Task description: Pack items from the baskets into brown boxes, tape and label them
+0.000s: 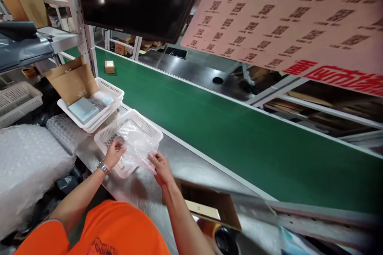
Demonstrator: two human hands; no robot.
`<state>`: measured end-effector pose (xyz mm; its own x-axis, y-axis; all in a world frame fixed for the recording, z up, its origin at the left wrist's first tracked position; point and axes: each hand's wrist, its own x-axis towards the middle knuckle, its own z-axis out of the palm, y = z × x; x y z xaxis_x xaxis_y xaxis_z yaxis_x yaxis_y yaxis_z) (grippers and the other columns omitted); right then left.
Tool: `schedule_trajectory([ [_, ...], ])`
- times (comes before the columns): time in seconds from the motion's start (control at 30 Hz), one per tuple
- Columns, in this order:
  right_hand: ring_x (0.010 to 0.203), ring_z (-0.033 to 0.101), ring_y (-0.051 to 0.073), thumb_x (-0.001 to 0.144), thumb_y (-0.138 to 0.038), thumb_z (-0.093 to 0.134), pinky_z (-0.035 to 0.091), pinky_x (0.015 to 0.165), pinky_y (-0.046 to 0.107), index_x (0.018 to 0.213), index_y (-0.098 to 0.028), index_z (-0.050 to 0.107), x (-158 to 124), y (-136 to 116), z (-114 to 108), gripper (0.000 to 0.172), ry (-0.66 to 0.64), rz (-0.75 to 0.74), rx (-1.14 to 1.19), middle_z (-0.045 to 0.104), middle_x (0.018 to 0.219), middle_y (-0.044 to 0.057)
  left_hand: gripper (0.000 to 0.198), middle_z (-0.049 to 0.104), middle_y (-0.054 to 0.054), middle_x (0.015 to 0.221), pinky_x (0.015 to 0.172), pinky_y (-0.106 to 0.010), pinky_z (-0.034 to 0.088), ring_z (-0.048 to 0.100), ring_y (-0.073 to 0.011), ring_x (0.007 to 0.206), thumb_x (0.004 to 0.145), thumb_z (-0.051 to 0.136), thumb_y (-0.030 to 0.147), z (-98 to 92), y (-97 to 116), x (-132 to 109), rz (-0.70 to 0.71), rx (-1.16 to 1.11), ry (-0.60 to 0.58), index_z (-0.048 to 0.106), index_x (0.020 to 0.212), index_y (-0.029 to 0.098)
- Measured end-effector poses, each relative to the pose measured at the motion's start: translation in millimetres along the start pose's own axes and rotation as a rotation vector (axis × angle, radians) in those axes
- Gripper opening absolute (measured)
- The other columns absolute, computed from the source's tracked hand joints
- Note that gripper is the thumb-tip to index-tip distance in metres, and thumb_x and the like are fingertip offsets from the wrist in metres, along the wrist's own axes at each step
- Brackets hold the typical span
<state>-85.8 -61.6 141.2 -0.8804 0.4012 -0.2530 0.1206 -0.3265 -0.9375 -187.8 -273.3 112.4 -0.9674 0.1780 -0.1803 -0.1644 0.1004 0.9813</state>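
Observation:
A white perforated plastic basket (143,124) sits on the steel worktop in front of me. Inside it lies a clear bubble-wrap bundle (138,148). My left hand (114,154), with a metal watch at the wrist, is closed on the bundle's left side at the basket's near-left corner. My right hand (160,166) grips the bundle's right edge with its fingers curled. What the bubble wrap holds is hidden.
A stack of white baskets (111,87) with a grey flat item and a brown paper bag (73,79) stands behind. Bubble-wrap rolls (26,163) lie left. A green conveyor belt (227,127) carries a small carton (109,66). An open cardboard box (209,207) sits near right.

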Motion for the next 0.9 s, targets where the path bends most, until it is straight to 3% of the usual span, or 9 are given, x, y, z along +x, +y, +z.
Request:
schedule_trajectory([
  [0.07, 0.074, 0.06, 0.017, 0.066, -0.06, 0.097, 0.048, 0.07, 0.03, 0.091, -0.023, 0.071, 6.1, 7.2, 0.7, 0.051, 0.011, -0.089, -0.059, 0.072, 0.082, -0.001, 0.053, 0.073, -0.01, 0.11, 0.094, -0.037, 0.06, 0.07, -0.0223, 0.102, 0.079, 0.09, 0.056, -2.0, 4.7, -1.2, 0.095, 0.07, 0.109, 0.071, 0.112, 0.018],
  [0.13, 0.08, 0.063, 0.019, 0.075, -0.052, 0.091, 0.051, 0.075, 0.032, 0.1, -0.023, 0.074, 10.1, 15.1, 0.4, 0.042, 0.008, -0.207, -0.205, 0.074, 0.09, 0.002, 0.053, 0.072, -0.008, 0.099, 0.086, -0.034, 0.059, 0.068, -0.0218, 0.095, 0.083, 0.082, 0.069, -5.8, 13.4, 1.5, 0.112, 0.113, 0.1, 0.07, 0.096, 0.019],
  [0.27, 0.084, 0.065, 0.022, 0.089, -0.03, 0.074, 0.054, 0.081, 0.036, 0.107, -0.025, 0.078, 15.4, 31.8, 3.3, 0.019, -0.117, -0.492, -0.595, 0.072, 0.091, 0.003, 0.079, 0.066, -0.005, 0.073, 0.059, -0.028, 0.049, 0.063, -0.0167, 0.065, 0.089, 0.048, 0.094, -9.4, 27.9, 15.9, -0.253, -0.003, -0.356, 0.066, 0.08, 0.017],
  [0.37, 0.08, 0.064, 0.021, 0.092, -0.02, 0.065, 0.052, 0.076, 0.034, 0.102, -0.026, 0.077, 20.3, 43.9, 10.1, 0.016, -0.282, -0.607, -0.75, 0.067, 0.086, 0.002, 0.07, 0.061, -0.001, 0.062, 0.055, -0.026, 0.043, 0.056, -0.0133, 0.055, 0.079, 0.07, 0.086, -8.8, 24.9, 27.7, -0.329, 0.004, -0.459, 0.063, 0.071, 0.018],
  [0.43, 0.079, 0.064, 0.02, 0.096, -0.021, 0.063, 0.051, 0.074, 0.033, 0.097, -0.025, 0.076, 25.9, 51.6, 14.6, 0.013, -0.355, -0.599, -0.79, 0.067, 0.086, 0.002, 0.059, 0.056, 0.001, 0.056, 0.055, -0.026, 0.041, 0.052, -0.0122, 0.053, 0.076, 0.081, 0.072, -12.1, 16.8, 34.5, -0.287, 0.058, -0.421, 0.06, 0.062, 0.019],
  [0.5, 0.081, 0.065, 0.021, 0.097, -0.031, 0.07, 0.052, 0.075, 0.033, 0.093, -0.025, 0.075, 34.9, 59.5, 17.5, 0.009, -0.397, -0.537, -0.801, 0.068, 0.085, 0.002, 0.055, 0.055, 0.001, 0.054, 0.056, -0.027, 0.04, 0.051, -0.013, 0.053, 0.081, 0.078, 0.065, -21.8, 6.7, 40.4, -0.25, 0.132, -0.334, 0.059, 0.058, 0.02],
  [0.63, 0.101, 0.071, 0.027, 0.093, -0.051, 0.074, 0.058, 0.092, 0.042, 0.11, -0.023, 0.075, 65.6, 80.1, 21.8, 0.032, -0.297, -0.285, -0.789, 0.076, 0.108, 0.009, 0.051, 0.062, -0.001, 0.058, 0.062, -0.028, 0.039, 0.055, -0.0155, 0.06, 0.086, 0.071, 0.062, -60.8, -10.1, 50.3, -0.115, 0.35, -0.021, 0.06, 0.058, 0.021],
  [0.77, 0.119, 0.069, 0.036, 0.082, -0.037, 0.077, 0.054, 0.105, 0.052, 0.128, -0.018, 0.071, 103.3, 109.1, 39.3, 0.05, -0.189, -0.023, -1.044, 0.073, 0.128, 0.019, 0.048, 0.064, -0.001, 0.058, 0.064, -0.029, 0.038, 0.056, -0.0162, 0.06, 0.084, 0.07, 0.063, -102.7, -15.2, 55.8, -0.06, 0.518, 0.224, 0.062, 0.061, 0.022],
  [0.9, 0.127, 0.064, 0.04, 0.066, -0.023, 0.09, 0.05, 0.105, 0.049, 0.119, -0.019, 0.074, 127.0, 126.5, 59.6, 0.055, -0.238, 0.09, -1.138, 0.074, 0.124, 0.02, 0.053, 0.064, -0.002, 0.056, 0.062, -0.028, 0.039, 0.056, -0.0166, 0.058, 0.088, 0.06, 0.068, -125.4, -10.7, 52.9, 0.0, 0.57, 0.247, 0.061, 0.06, 0.024],
])
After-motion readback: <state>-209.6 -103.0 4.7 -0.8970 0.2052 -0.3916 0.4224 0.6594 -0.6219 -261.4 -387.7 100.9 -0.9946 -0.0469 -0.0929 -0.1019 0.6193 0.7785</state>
